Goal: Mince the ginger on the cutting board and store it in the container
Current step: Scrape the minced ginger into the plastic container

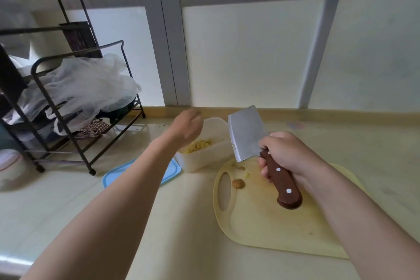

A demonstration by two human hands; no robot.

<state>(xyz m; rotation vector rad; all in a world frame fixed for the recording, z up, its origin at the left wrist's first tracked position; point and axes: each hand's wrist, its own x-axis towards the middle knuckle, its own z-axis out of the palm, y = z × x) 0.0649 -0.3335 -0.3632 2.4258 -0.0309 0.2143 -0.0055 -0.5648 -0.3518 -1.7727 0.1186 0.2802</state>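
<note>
As the left hand overhangs, cleaver and lid flank the container.

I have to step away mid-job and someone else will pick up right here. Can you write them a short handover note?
Left hand: above the open container, blurred; whether it holds anything cannot be told.
Right hand: grips the cleaver by its wooden handle, blade raised above the cutting board.
Done: minced ginger lies in the container, which stands by the board's far left end.
Left: a ginger piece and a few scraps lie on the board near its handle hole and probably need mincing and moving over. The blue lid lies on the counter beside the container, not yet on.
</note>
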